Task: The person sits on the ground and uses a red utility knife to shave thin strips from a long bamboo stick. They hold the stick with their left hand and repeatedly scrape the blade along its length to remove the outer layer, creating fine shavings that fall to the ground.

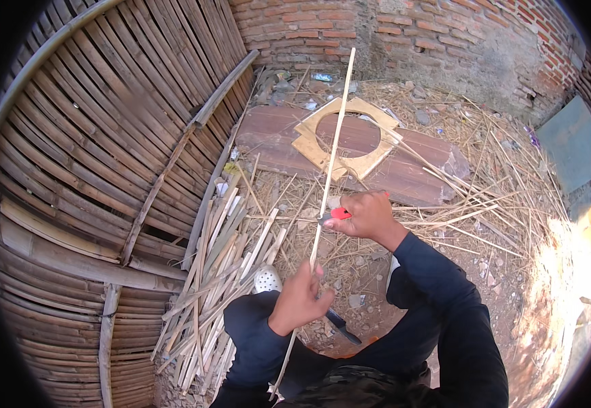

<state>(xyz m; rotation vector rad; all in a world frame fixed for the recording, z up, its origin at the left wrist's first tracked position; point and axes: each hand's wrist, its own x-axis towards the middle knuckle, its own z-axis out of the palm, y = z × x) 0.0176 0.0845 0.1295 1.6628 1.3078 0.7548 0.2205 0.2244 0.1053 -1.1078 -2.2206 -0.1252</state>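
Head: pale strip point(338, 129); blue wrapper point(322, 77), illegible.

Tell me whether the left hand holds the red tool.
No, the red tool is in the right hand.

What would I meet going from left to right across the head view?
Bamboo wall, pile of split sticks, left hand, right hand, blue-grey panel.

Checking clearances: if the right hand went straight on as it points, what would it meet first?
Probably the pale strip, just left of the right hand and its red tool; contact is hard to judge.
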